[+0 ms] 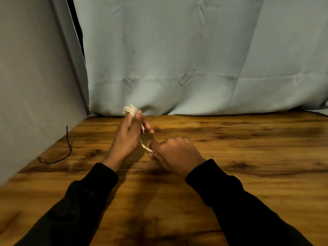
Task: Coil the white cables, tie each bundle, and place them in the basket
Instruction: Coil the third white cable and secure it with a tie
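A white cable [130, 110] is held above a wooden table [230, 148] by two bare hands in black sleeves. The coiled part of the cable is seen as a small pale bundle at the fingertips of the left hand [126, 139], close to the far edge of the table and in front of a pale blue-grey cloth backdrop [195, 59]. The left hand is raised with its palm turned inward; its fingers are closed around the bundle, and the thumb and forefinger are pressed against the lower part of it. From the bundle, a single strand of the same cable is led down and to the right, across the gap between the hands, to the right hand [175, 153]. The right hand is held lower, just above the table surface, curled into a loose fist, and the strand is pinched between its thumb and forefinger. The strand appears taut between the two hands. The exact number of turns in the bundle cannot be told, as this area is blurred. A thin dark cord [68, 148] is laid on the table at the left, near a grey side panel [35, 86], well apart from both hands
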